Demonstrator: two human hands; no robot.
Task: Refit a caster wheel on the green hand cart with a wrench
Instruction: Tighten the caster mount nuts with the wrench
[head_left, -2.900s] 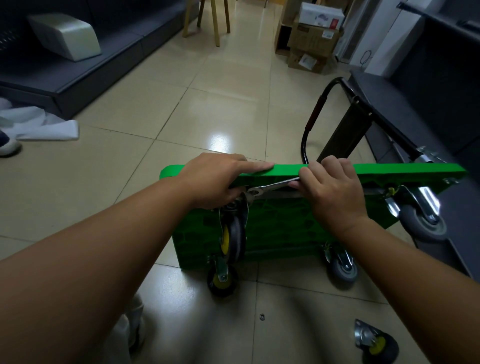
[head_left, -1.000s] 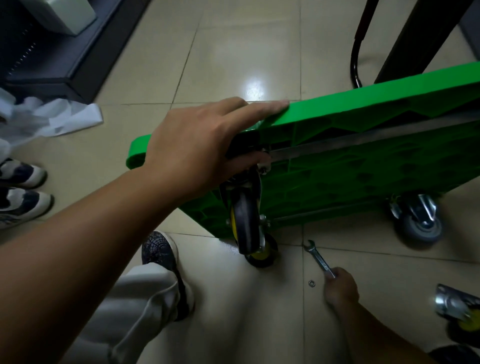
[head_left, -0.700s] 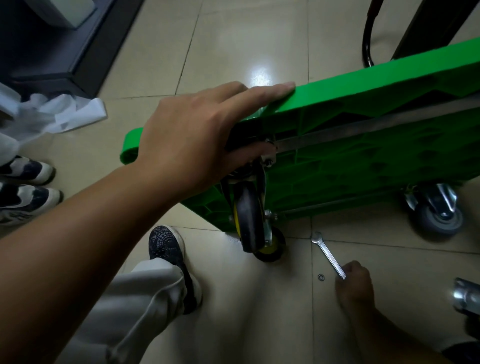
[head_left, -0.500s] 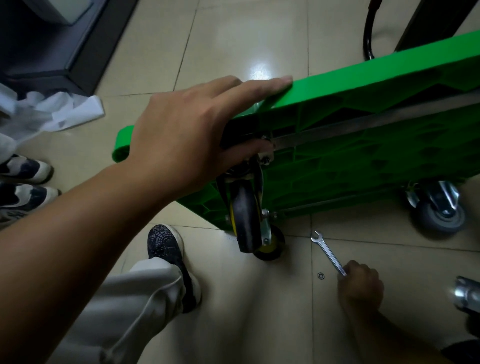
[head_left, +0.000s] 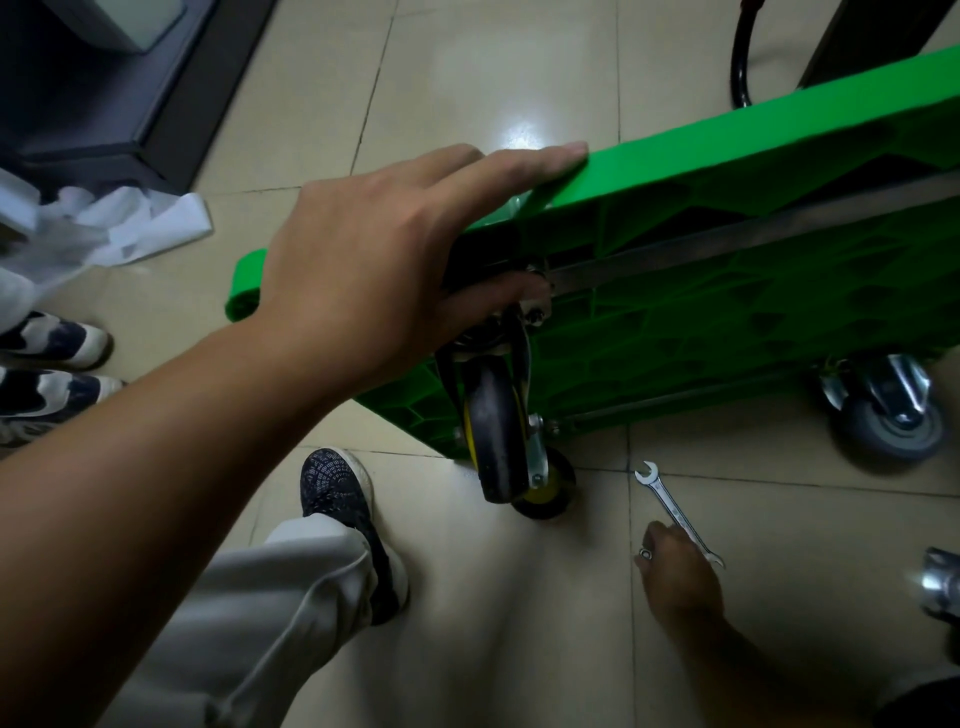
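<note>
Sneakers (head_left: 49, 340), two of them, sit at the left edge of the tiled floor (head_left: 493, 78). Crumpled white paper (head_left: 130, 228) lies just beyond them, and a dark shelf base (head_left: 104, 104) stands at far left.

The left hand (head_left: 363, 270) clamps the left end of the green hand cart (head_left: 727, 291), which stands tipped on its long edge with the ribbed underside facing the camera. The fingers lie straight and flat along the top edge. The thumb curls underneath and presses on the mounting plate of the caster wheel (head_left: 493, 431), so the cart edge is pinched between fingers and thumb. The caster wheel, black with a yellow hub, hangs from the upper left corner of the underside, at the left end of a metal bar (head_left: 753, 239). A second yellow-hubbed wheel (head_left: 550, 488) touches the floor just behind it.

Near the camera, a dark shoe (head_left: 337, 493) and a grey trouser leg (head_left: 270, 613) stand left of the cart.

The wrench (head_left: 669, 501) lies flat on the floor, right of the wheels. The right hand (head_left: 680, 577) rests low at its near end, fingers curled down, beside a small washer (head_left: 645, 554). Whether it pinches either item cannot be told.

A grey caster (head_left: 891, 421) is mounted at the lower right of the cart. A loose caster (head_left: 943, 582) lies at the right edge, and the black handle (head_left: 737, 62) shows at far right.
</note>
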